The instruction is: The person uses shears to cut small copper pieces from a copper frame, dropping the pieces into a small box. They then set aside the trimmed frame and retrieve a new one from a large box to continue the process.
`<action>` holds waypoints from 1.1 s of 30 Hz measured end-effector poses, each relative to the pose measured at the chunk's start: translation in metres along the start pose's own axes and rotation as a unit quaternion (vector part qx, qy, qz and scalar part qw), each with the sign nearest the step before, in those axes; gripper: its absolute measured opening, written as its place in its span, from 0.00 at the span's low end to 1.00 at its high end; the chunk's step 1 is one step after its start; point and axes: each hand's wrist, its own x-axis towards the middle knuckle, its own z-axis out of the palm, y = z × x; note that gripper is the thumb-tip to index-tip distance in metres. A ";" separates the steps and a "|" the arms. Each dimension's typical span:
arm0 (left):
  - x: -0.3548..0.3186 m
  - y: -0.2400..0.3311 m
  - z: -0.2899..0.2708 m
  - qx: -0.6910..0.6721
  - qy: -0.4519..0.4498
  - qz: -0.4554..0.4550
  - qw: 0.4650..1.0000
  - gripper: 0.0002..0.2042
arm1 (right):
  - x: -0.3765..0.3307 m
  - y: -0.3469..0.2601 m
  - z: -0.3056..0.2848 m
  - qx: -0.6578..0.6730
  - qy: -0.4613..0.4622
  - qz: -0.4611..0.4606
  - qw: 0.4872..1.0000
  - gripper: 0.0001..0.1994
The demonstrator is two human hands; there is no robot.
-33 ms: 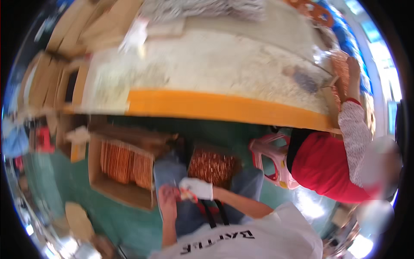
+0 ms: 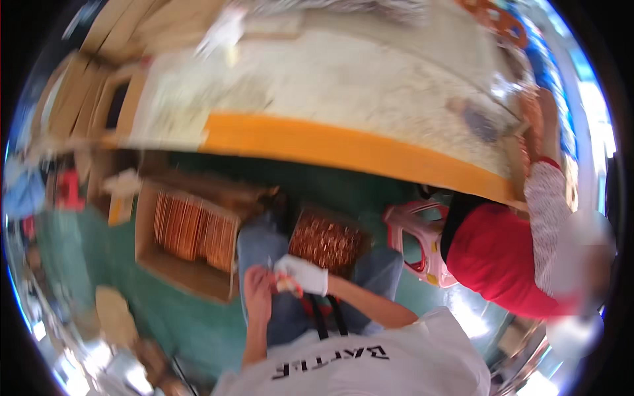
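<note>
Now both hands meet over the lap: gloved right hand (image 2: pixel 302 273) pinches a small reddish piece (image 2: pixel 285 284); bare left hand (image 2: pixel 257 288) curls against it; copper-filled box (image 2: pixel 325 243) just beyond.

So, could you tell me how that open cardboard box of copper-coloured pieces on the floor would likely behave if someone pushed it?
The cardboard box looks packed with upright copper-coloured pieces, so it is probably heavy for its size. Low and wide on the green floor, it should slide rather than tip. Its thin walls may flex if lifted by one edge.
</note>
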 end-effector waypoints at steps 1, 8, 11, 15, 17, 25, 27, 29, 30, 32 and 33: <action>0.000 -0.001 0.002 -0.011 -0.014 -0.004 1.000 0.13 | -0.007 -0.012 0.010 -0.069 0.028 -0.007 0.997 0.10; -0.029 -0.017 -0.012 0.123 0.061 0.123 0.983 0.12 | -0.007 0.008 0.031 -0.105 0.083 0.012 0.991 0.19; -0.051 -0.007 -0.029 0.224 0.125 0.169 0.952 0.14 | -0.010 0.020 0.071 -0.108 0.105 0.056 0.987 0.18; -0.066 -0.008 -0.054 0.270 0.142 0.212 0.928 0.15 | -0.011 0.044 0.082 -0.046 0.054 0.103 0.992 0.17; -0.068 -0.015 -0.065 0.219 0.128 0.219 0.942 0.13 | -0.012 0.045 0.089 0.027 0.033 0.133 0.990 0.13; -0.050 -0.060 -0.174 0.015 0.054 -0.092 0.994 0.15 | 0.023 0.087 0.089 -0.048 -0.055 0.135 0.988 0.08; -0.026 -0.098 -0.218 0.018 0.065 -0.187 0.980 0.19 | 0.044 0.095 0.079 -0.014 -0.082 0.174 0.981 0.11; -0.001 -0.119 -0.232 -0.069 0.066 -0.210 0.973 0.21 | 0.072 0.103 0.052 0.009 -0.011 0.287 0.958 0.08; 0.007 -0.128 -0.239 -0.154 0.067 -0.231 0.958 0.22 | 0.079 0.106 0.061 -0.088 0.042 0.285 0.954 0.10; 0.020 -0.130 -0.237 -0.258 0.080 -0.208 0.940 0.21 | 0.071 0.099 0.115 -0.421 0.114 0.243 0.866 0.20; 0.027 -0.131 -0.233 -0.269 0.083 -0.186 0.941 0.22 | 0.077 0.106 0.110 -0.425 0.115 0.250 0.862 0.20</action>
